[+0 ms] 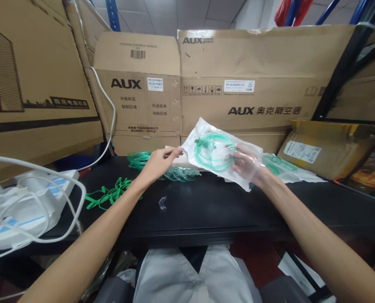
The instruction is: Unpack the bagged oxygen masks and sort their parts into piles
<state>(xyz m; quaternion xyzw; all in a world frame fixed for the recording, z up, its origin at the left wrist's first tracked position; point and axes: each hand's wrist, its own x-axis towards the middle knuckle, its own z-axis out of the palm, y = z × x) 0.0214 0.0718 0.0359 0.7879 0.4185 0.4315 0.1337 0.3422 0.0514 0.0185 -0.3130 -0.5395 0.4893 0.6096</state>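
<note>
In the head view, a clear-and-white pouch [208, 128] is held up over the black table, with a coil of green tubing [203, 162] inside it. My left hand [160, 164] pinches the pouch's left edge between thumb and fingers. My right hand [246, 162] shows through the clear film, reaching in from the pouch's right end. Its fingers close on the right side of the coil. Behind my left hand lie more green tubing [138, 160] and several clear, pale green masks [183, 173]. Green elastic straps [111, 193] lie in a heap left of my left forearm.
Small clear-and-metallic strips [162, 203] lie on the black table [203, 210]. More pouches [282, 162] lie to the right, by an open carton [320, 147]. A power strip with white cables [42, 206] takes up the left side. Large cardboard boxes [206, 97] stand along the back.
</note>
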